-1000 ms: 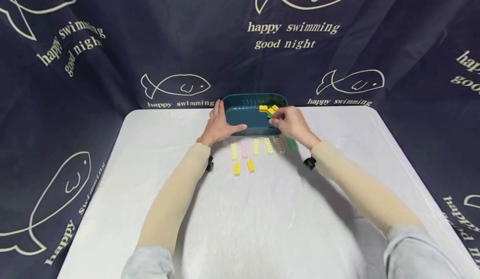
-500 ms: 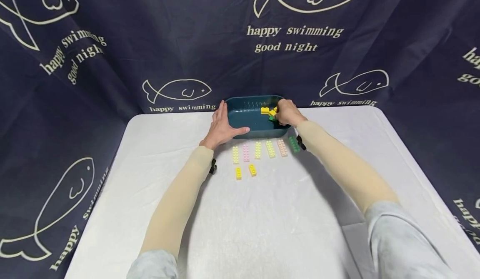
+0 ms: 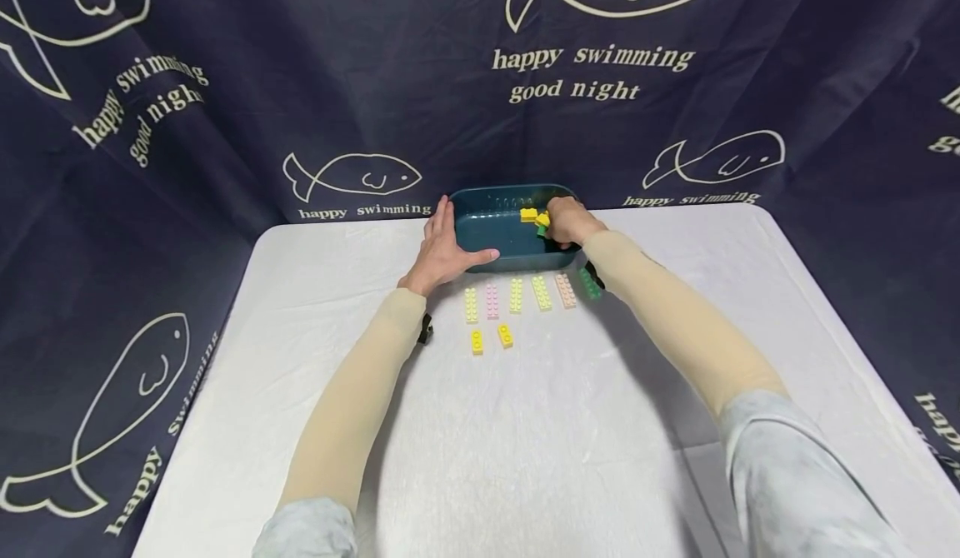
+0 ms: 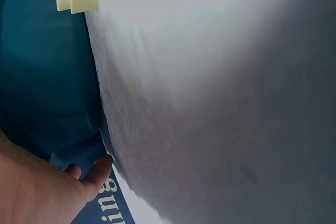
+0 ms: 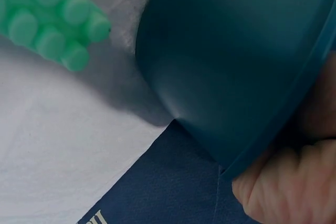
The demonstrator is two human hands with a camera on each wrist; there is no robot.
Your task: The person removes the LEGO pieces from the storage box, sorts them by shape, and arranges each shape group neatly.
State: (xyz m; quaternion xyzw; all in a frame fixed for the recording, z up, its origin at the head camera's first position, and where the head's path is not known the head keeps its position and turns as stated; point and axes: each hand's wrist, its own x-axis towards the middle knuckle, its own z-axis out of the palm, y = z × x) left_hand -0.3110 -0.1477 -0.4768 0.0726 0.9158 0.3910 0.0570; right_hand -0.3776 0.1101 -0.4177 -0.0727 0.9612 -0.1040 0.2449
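Here we are in a curtained-off booth, home or workplace we can't tell: navy fabric curtains (image 3: pixel 405 83) with cream fish prints reading "happy swimming good night" hang behind, left and right of our white cloth-covered table (image 3: pixel 525 450).

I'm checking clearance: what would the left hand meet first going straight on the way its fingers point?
The left hand would likely meet the blue curtain behind the table; the gap is unclear.

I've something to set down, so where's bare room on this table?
Bare: the table between the forearms, nearer than the two yellow bricks; outside each forearm; and the left of the tray, beside the left hand. Crowded: the brick row before the tray, and the tray's right end, with bricks and the right hand.
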